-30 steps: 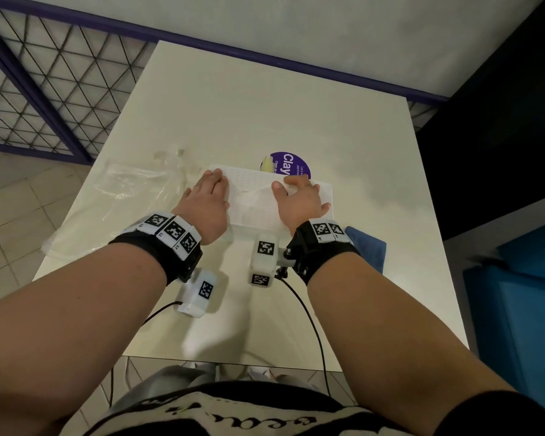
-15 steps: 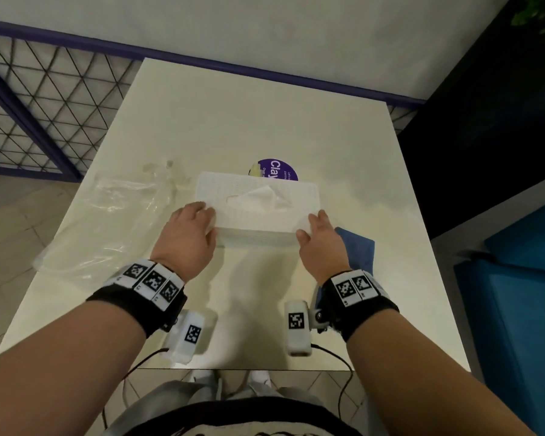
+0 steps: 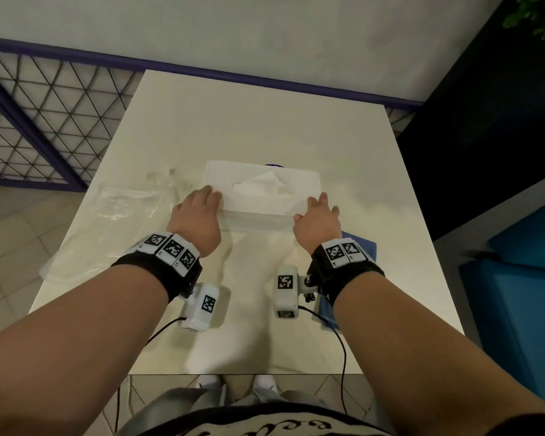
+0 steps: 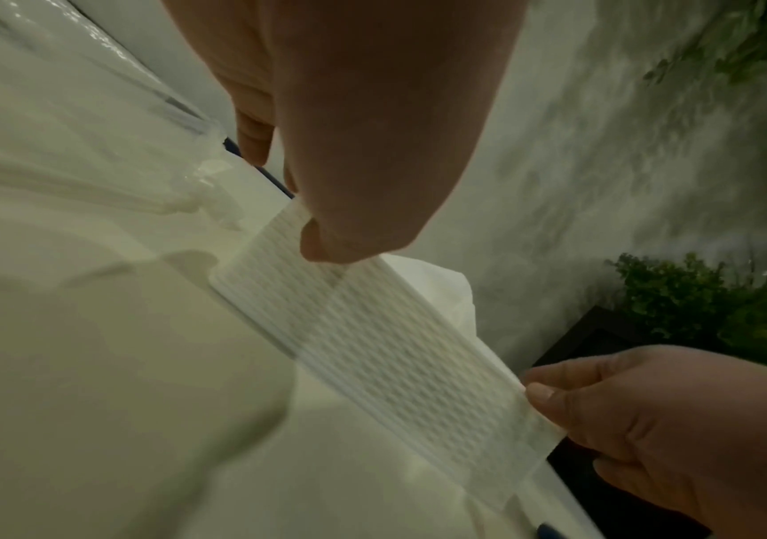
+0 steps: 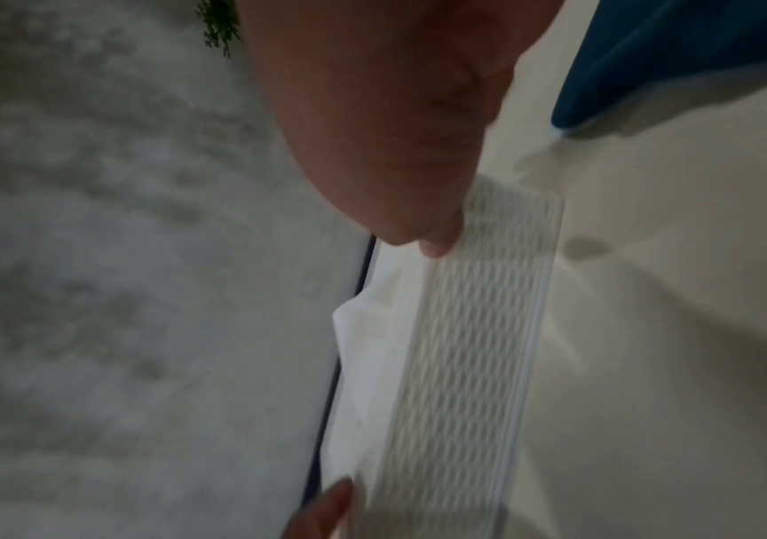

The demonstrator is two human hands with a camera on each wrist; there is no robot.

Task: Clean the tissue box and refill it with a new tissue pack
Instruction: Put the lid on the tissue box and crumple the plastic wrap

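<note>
A white ribbed tissue box sits across the middle of the cream table, with a white tissue sticking up from its top slot. My left hand grips the box's left end and my right hand grips its right end. In the left wrist view the left thumb presses the box's near face, while the right hand pinches the far corner. The right wrist view is blurred but shows the box and tissue. I cannot tell whether the box is lifted off the table.
A crumpled clear plastic wrapper lies left of the box. A blue cloth lies under my right wrist near the table's right edge. A purple sticker peeks out behind the box. A mesh railing stands at the left.
Both hands slid off the box's top, back to its near corners and then out to its two ends. The purple sticker is now almost hidden behind the box.
</note>
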